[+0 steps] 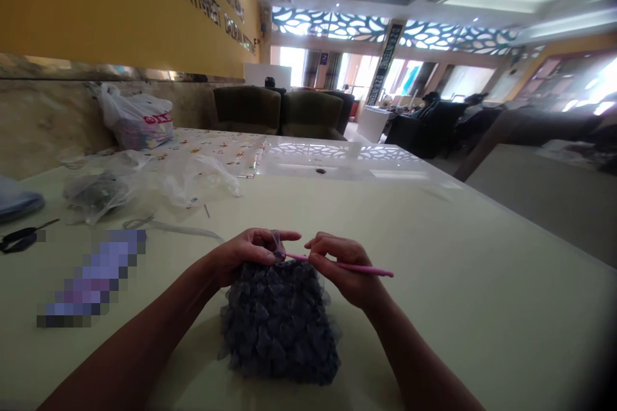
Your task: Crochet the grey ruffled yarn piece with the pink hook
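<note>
A dark blue-grey crocheted piece (282, 321), covered in ruffled, petal-like ribbon, stands on the table in front of me. My left hand (253, 250) pinches its top edge, with the index finger stretched out and sheer ribbon looped over the fingers. In my right hand (344, 263) is a pink crochet hook (364, 268), held between thumb and fingers. The hook's tip reaches the work beside my left thumb. From my left hand a pale ribbon (186, 229) trails leftward over the table.
Left on the table (463, 257) lie black scissors (22, 241), a pixelated bluish item (96, 279) and clear plastic bags (193, 176). A full white carrier bag (139, 119) stands by the wall. Beyond the table are dark armchairs (311, 112) and people seated at the right.
</note>
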The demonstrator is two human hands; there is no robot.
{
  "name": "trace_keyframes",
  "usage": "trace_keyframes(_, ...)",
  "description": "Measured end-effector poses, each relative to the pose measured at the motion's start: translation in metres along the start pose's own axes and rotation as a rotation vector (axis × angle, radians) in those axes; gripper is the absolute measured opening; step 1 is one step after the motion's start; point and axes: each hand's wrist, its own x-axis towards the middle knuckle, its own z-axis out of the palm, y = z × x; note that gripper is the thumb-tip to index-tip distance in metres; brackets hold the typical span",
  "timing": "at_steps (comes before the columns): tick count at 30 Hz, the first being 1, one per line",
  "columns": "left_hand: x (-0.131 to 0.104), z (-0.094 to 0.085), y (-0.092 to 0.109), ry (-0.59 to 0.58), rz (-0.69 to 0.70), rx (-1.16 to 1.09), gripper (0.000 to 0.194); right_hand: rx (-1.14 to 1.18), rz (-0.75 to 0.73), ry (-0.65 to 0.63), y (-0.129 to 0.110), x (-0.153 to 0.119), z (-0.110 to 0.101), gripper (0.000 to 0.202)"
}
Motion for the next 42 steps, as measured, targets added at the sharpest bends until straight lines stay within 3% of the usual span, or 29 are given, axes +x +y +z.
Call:
trace_keyframes(3,0.001,0.000,-0.002,-0.011,-0.002,0.006,0.054,0.103,0.077,-0.063,0.004,-0.001,0.000,0.027)
trace_keyframes(5,0.003,0.006,-0.007,0.003,0.017,0.040,0.053,0.090,0.048,-0.042,0.007,-0.001,0.007,0.027)
trace_keyframes(9,0.007,0.024,-0.019,0.074,0.082,0.139,0.050,-0.375,-0.275,0.133,0.010,-0.001,0.025,0.021)
trace_keyframes(11,0.006,0.029,-0.022,0.089,0.139,0.229,0.044,-0.534,-0.331,0.181,0.009,-0.002,0.029,0.015)
trace_keyframes(14,0.002,0.026,-0.015,0.046,0.184,0.469,0.035,-0.407,-0.202,0.211,0.007,-0.005,0.030,0.014)
trace_keyframes(16,-0.001,0.017,-0.007,0.056,0.170,0.668,0.042,-0.282,-0.091,0.252,0.005,-0.007,0.029,0.017)
trace_keyframes(18,-0.003,0.007,0.001,0.106,0.162,0.861,0.053,-0.220,-0.018,0.301,0.004,-0.007,0.027,0.020)
trace_keyframes(21,-0.001,-0.001,0.005,0.216,0.184,1.036,0.052,-0.168,0.027,0.332,0.006,-0.007,0.026,0.020)
trace_keyframes(23,0.001,-0.001,0.002,0.229,0.201,0.917,0.054,-0.155,0.030,0.336,0.008,-0.007,0.026,0.020)
trace_keyframes(26,0.003,0.004,-0.006,0.122,0.185,0.521,0.073,-0.156,0.008,0.298,0.008,-0.007,0.026,0.017)
trace_keyframes(29,0.003,0.008,-0.010,0.074,0.173,0.317,0.086,-0.098,0.026,0.235,0.004,-0.006,0.023,0.018)
trace_keyframes(37,-0.003,0.002,0.005,0.048,0.161,0.269,0.069,0.080,0.067,-0.179,0.000,0.001,-0.005,0.017)
trace_keyframes(42,-0.005,0.002,0.009,0.104,0.194,0.358,0.069,-0.062,0.070,-0.197,-0.002,0.002,-0.008,0.018)
